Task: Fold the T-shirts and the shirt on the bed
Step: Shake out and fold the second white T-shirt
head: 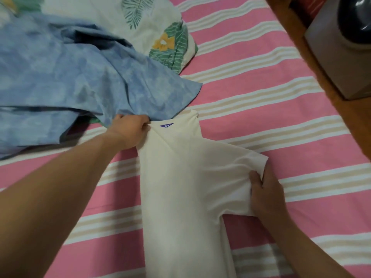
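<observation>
A cream T-shirt (180, 187) lies on the pink striped bed sheet (261, 97), folded lengthwise, with its collar and a purple label at the top and one sleeve pointing right. My left hand (132, 131) pinches the fabric at the collar's left side. My right hand (267, 193) grips the sleeve near its hem. A blue mottled shirt (60, 77) lies crumpled at the upper left, its edge touching the T-shirt's collar. A bit of green cloth (96, 120) peeks out from under it.
A white pillow (156, 27) with green leaves and a yellow flower lies at the top centre. Along the right runs the wooden bed edge (313, 63), with a grey box (341, 57) carrying a dark rounded object beside it.
</observation>
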Demonstrator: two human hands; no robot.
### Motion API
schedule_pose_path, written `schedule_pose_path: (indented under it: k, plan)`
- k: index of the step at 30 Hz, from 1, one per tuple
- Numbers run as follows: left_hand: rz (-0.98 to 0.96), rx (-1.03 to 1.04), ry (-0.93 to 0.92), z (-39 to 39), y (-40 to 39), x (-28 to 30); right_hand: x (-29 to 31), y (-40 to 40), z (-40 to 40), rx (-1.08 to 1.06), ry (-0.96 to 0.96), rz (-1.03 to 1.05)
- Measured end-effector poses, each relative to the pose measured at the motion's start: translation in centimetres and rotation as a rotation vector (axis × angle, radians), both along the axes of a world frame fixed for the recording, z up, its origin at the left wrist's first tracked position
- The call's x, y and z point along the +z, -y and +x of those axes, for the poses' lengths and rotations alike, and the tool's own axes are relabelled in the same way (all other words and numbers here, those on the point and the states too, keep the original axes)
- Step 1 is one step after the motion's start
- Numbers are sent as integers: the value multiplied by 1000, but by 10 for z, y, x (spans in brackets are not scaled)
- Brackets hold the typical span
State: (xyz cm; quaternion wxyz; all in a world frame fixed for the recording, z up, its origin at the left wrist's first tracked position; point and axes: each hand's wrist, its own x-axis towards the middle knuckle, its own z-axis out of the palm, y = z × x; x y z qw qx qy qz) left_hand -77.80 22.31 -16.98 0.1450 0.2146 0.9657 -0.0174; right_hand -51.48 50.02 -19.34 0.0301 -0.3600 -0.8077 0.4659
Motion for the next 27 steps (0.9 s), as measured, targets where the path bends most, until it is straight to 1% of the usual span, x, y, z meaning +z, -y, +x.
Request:
schedule_pose_path:
  k: [1,3,5,6,7,8,9,10,11,12,16,19,20,21,22,23,24,25,26,27]
  plan:
    - [3,50,-59,7,-6,-3,-1,0,0,1,9,10]
    - [39,105,-259,32,-23,-8,-2,0,0,-4,24,23]
    - [187,134,-415,72,-39,-9,-2,1,0,-12,23,11]
    - [283,125,-434,95,-46,-11,-1,1,1,-17,13,-5]
    - [338,95,-387,119,-51,-15,0,2,2,-18,5,-20]
    - [336,56,-290,140,-56,-21,2,2,2,-22,2,-28]
    - [280,25,-172,156,-60,-29,3,2,2,-24,1,-38]
    - [199,14,-93,167,-61,-37,4,3,2,-23,-2,-54]
    - [141,24,-60,169,-63,-45,6,3,2,-24,-9,-76]
    - [122,43,-45,166,-67,-51,8,3,3,-26,-17,-98]
    - [114,106,17,146,-81,-56,14,10,13,-2,-15,-216]
    - [89,102,180,130,-83,-40,34,10,8,22,2,-265]
    - [111,108,239,125,-82,-32,41,8,3,48,5,-258]
    - [204,148,267,120,-78,-21,53,9,-5,98,-6,-245]
    - [406,251,269,118,-72,-8,65,15,-13,167,-31,-242]
    - [688,423,287,121,-64,6,77,26,-20,252,-63,-255]
    - [994,645,363,127,-53,17,85,39,-26,355,-75,-253]
    - [1270,852,519,133,-43,25,88,53,-30,469,-59,-249]
    - [1506,1041,745,140,-33,29,90,69,-33,584,-17,-261]
    - [1641,1158,962,148,-24,30,86,82,-34,704,43,-263]
